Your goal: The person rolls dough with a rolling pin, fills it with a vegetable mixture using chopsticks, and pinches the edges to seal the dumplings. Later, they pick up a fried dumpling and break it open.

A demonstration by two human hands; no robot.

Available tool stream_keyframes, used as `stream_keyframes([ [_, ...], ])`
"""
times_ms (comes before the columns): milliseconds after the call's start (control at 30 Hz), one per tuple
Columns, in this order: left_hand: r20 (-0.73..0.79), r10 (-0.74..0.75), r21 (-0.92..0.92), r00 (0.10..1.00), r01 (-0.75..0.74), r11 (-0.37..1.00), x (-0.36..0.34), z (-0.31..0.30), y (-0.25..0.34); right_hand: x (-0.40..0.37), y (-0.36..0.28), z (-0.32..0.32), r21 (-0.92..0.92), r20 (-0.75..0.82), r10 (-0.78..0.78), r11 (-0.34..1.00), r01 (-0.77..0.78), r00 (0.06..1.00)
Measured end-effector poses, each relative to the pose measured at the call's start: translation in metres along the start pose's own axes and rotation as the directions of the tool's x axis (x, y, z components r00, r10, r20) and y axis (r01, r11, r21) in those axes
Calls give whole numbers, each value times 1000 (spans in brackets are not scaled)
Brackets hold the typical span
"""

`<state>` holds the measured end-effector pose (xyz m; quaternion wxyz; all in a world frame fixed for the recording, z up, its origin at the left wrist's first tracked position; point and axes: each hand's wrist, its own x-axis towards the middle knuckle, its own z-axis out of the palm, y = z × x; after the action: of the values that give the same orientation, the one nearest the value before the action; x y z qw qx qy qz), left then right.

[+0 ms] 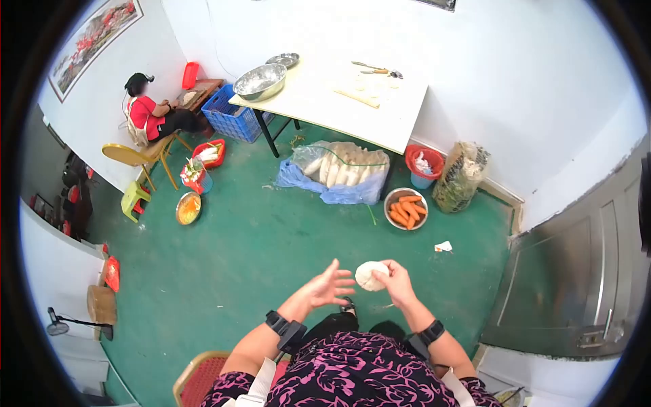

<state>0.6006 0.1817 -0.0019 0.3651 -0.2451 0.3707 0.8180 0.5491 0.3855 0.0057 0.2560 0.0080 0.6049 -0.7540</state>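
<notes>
I have the dough (368,277), a pale round piece, held up in front of the body, over the green floor (271,264). The right hand (399,282) has its grip clamped on the dough's right side, thumb laid across its face. The left hand (325,286) has its grip apart, fingers spread and the palm turned toward the dough; its fingertips are just beside the dough's left edge, and I can't tell from here whether they touch.

Ahead of me, the bench (325,112) carries a big metal bowl (260,81) at its left end with a dish (283,60) behind it, and a pale rod (357,99) farther right. On the floor by the bench's near side I see a bag (293,178) of white radishes (342,169). To its right are carrots (407,209) in a metal bowl, a red basket (437,165) and a sack (461,178). Off to my left, a co-worker (144,112) sits on a chair (125,154) near a blue crate (234,123).
</notes>
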Motion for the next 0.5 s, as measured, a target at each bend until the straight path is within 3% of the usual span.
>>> stream_keyframes([
  [100,-220,290,52,931,-286,957,-15,-50,53,80,9,-10,298,17,235,927,-230,972],
  [167,-407,460,122,789,-452,884,-26,-82,76,137,27,-29,594,175,354,706,-385,919],
  [233,-552,486,-28,678,-598,801,-26,-140,80,196,27,-45,675,188,457,583,-452,870],
  [333,-747,390,-195,538,-738,646,-26,-215,69,292,-8,-57,671,125,456,615,-413,881],
  [400,-889,170,-163,425,-640,751,-16,-277,34,368,-29,-62,686,102,389,639,-348,916],
  [433,-966,-7,-133,258,-472,872,-9,-287,20,406,-48,-59,677,78,345,670,-304,935],
  [467,-926,287,343,247,229,911,-3,-370,-51,447,-68,-57,710,160,282,633,-309,946],
  [500,-854,386,517,348,503,692,-6,-368,-82,489,-87,-55,740,238,212,593,-318,948],
])
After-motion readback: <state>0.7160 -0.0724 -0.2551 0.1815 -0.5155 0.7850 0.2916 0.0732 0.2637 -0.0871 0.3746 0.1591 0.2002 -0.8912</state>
